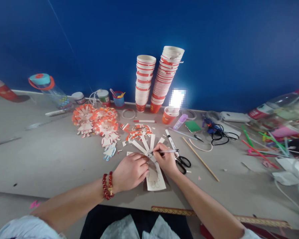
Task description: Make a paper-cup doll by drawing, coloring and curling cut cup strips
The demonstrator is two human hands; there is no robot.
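Note:
My right hand [166, 160] is closed round a slim pen [169, 151], its tip down at the middle of a white paper piece [157, 182]. The upper part of that piece is cut into strips that fan outward, and a faint outline of a small figure is drawn on its lower part. My left hand [131, 171], a red bead bracelet on its wrist, lies over the left side of the paper with fingers lightly bent, holding it down flat. Black-handled scissors [183, 162] and a white marker [171, 139] lie just right of my right hand.
Orange-fringed paper figures [94, 119] and orange scraps [139, 132] lie beyond my left hand. Two tall stacks of paper cups [142, 83] stand by the blue wall. A lit phone leans in an orange cup [169, 116]. A wooden stick [201, 161] and a glue gun [213, 127] lie rightward.

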